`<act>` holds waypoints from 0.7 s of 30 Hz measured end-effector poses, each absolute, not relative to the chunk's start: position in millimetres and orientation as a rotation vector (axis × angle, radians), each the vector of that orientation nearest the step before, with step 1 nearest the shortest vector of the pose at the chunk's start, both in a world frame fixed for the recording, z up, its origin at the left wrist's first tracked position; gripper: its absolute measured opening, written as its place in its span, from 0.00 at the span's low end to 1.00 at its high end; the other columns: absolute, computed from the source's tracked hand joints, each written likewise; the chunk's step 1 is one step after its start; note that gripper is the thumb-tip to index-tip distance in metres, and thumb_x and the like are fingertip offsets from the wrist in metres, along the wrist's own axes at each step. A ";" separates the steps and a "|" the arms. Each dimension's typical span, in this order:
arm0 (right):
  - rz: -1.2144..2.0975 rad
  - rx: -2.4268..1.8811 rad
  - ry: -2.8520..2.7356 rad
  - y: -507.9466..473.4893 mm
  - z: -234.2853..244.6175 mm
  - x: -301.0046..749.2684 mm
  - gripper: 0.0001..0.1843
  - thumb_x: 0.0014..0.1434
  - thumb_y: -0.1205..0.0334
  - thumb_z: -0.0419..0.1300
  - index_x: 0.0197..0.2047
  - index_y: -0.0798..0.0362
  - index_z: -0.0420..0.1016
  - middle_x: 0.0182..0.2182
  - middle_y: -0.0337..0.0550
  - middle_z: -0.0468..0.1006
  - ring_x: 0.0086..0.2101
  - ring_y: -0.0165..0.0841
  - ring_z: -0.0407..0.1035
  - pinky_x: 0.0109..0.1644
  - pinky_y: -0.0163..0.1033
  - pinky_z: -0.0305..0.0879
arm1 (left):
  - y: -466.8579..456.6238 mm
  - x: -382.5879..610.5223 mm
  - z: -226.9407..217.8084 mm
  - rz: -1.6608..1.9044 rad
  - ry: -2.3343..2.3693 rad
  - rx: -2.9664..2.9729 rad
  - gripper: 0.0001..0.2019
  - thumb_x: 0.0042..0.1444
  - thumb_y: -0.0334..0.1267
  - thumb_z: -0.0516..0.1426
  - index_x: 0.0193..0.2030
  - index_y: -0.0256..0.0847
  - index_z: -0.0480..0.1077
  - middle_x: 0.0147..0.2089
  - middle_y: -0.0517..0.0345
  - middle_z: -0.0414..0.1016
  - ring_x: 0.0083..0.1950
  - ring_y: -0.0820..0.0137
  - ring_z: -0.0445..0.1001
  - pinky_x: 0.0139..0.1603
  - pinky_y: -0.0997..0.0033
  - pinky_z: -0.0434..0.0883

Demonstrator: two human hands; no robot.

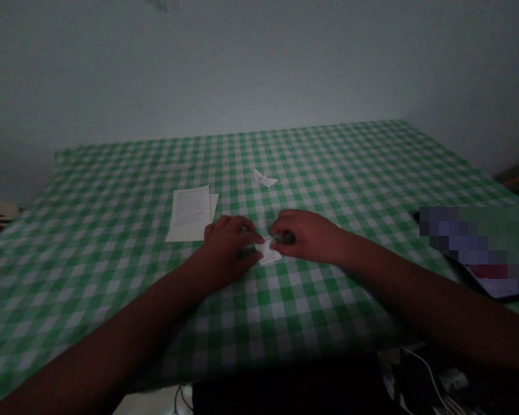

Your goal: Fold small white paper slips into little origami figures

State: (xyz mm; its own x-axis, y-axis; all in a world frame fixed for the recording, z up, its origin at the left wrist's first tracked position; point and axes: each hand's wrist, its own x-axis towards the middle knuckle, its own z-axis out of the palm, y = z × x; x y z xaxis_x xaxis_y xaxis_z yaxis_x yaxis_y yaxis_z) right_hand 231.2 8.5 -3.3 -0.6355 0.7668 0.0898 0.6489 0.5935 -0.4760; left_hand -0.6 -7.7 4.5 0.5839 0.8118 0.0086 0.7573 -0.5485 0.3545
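A small piece of printed paper (pixel 269 255) lies on the green-and-white checked tablecloth in front of me. My left hand (pixel 233 242) grips its left side, with curled fingers and the thumb and index fingertips at the edge. From the other side, my right hand (pixel 298 233) pinches the upper right part between thumb and fingers. Part of the paper is hidden under the fingertips. Just beyond my left hand are printed sheets (pixel 190 213), one partly over another. A folded or crumpled scrap of paper (pixel 264 178) sits farther back.
The checked tablecloth (pixel 328 173) covers the table, which stands near a plain wall (pixel 242 69). On the right, a dark-edged flat object (pixel 493 288) is mostly blurred out. Cables and dim clutter (pixel 441 380) show below the front edge.
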 end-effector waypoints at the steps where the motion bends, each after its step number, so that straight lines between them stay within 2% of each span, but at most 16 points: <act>1: 0.592 -1.150 -2.539 8.1 -4.1 230.4 0.10 0.60 0.56 0.62 0.43 0.52 0.76 0.37 0.42 0.74 0.36 0.32 0.68 0.39 0.36 0.60 | -7.6 -0.4 4.4 0.242 1.282 2.500 0.12 0.58 0.42 0.61 0.50 0.53 0.75 0.57 0.55 0.69 0.58 0.55 0.62 0.56 0.47 0.59; 5: 0.583 -1.173 -2.514 7.9 -6.6 227.2 0.08 0.60 0.58 0.61 0.41 0.53 0.76 0.35 0.40 0.74 0.35 0.31 0.67 0.39 0.36 0.59 | -7.7 0.5 5.1 0.244 1.272 2.479 0.12 0.58 0.41 0.61 0.50 0.53 0.75 0.57 0.55 0.69 0.57 0.56 0.63 0.55 0.48 0.60; 13: 0.486 -1.336 -2.423 3.3 -8.8 214.0 0.09 0.54 0.58 0.64 0.37 0.53 0.75 0.32 0.39 0.75 0.34 0.32 0.67 0.38 0.37 0.57 | -6.9 2.2 3.4 0.249 1.284 2.487 0.13 0.57 0.39 0.61 0.49 0.52 0.75 0.56 0.55 0.69 0.58 0.56 0.63 0.54 0.49 0.61; 21: 0.421 -1.356 -2.470 3.8 -9.3 210.3 0.08 0.57 0.57 0.61 0.36 0.52 0.74 0.32 0.39 0.76 0.34 0.33 0.68 0.39 0.38 0.56 | -8.6 3.9 6.5 0.275 1.282 2.467 0.12 0.57 0.42 0.61 0.49 0.52 0.75 0.56 0.55 0.70 0.57 0.57 0.64 0.55 0.49 0.61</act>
